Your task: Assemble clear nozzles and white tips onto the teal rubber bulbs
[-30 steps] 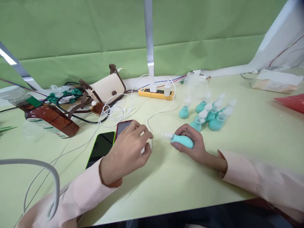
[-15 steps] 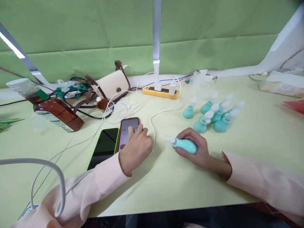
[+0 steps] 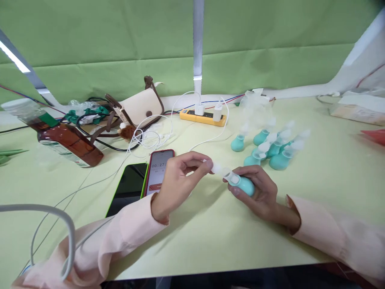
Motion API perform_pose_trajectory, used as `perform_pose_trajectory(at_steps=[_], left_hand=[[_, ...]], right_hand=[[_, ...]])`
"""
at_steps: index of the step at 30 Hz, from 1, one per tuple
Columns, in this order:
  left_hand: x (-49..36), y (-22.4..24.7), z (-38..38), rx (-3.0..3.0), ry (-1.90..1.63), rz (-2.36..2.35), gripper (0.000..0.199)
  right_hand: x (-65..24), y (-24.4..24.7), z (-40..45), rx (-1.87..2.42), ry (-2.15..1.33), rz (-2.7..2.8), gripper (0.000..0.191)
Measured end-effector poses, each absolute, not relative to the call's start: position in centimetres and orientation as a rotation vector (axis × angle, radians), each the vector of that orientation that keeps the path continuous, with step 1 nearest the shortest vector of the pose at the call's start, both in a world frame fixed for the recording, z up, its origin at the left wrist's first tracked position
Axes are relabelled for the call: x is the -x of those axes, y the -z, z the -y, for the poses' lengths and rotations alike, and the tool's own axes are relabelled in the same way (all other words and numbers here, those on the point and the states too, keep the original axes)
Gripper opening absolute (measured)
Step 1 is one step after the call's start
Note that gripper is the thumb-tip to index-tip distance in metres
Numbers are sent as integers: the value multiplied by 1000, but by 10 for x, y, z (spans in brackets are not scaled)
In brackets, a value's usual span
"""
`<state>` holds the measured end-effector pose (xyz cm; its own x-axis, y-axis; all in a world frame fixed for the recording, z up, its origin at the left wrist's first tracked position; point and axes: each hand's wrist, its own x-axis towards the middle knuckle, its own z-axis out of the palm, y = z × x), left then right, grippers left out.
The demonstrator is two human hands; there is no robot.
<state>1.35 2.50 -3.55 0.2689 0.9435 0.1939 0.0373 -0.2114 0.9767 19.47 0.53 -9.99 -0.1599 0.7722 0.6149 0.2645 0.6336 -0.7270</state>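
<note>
My right hand (image 3: 260, 190) is wrapped round a teal squeeze-bulb nasal aspirator (image 3: 247, 186), its clear neck pointing left. Between thumb and fingertips, my left hand (image 3: 183, 172) pinches a small translucent white tip (image 3: 215, 167), level with the aspirator's neck and close to it. Whether tip and neck touch is hard to make out. Behind my right hand stand several more teal aspirators (image 3: 279, 160) with whitish tops, most of them in a cluster. A phone with a red edge (image 3: 159, 168), showing a timer, lies partly behind my left hand.
A second phone, with a green edge (image 3: 128, 186), lies to the left. White cables run to a yellow power strip (image 3: 203, 117). At the back left are a cream handbag (image 3: 141, 106) and a tilted brown bottle (image 3: 72, 144); clear plastic bags (image 3: 255, 106) sit at the back right.
My left hand has moved right from over the red-edged phone and now holds the tip beside the aspirator. My right hand has shifted slightly right and down, still gripping the aspirator.
</note>
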Motion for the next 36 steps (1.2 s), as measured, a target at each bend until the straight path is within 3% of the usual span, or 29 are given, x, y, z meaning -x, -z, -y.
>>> perform_pose_trajectory(at_steps=[18, 23, 30, 36], left_hand=[[-12, 51, -17, -1381, -1183, -919, 4], [-11, 54, -15, -1463, -1234, -901, 9], [-10, 54, -15, -1517, -1236, -878, 11], [-7, 50, -25, -1436, -1055, -885, 9]], right_hand=[[-188, 98, 7, 807, -354, 1848, 29], [-188, 97, 7, 827, -518, 1795, 25], [-190, 96, 6, 855, -1022, 1660, 17], [-190, 96, 3, 848, -984, 1671, 18]])
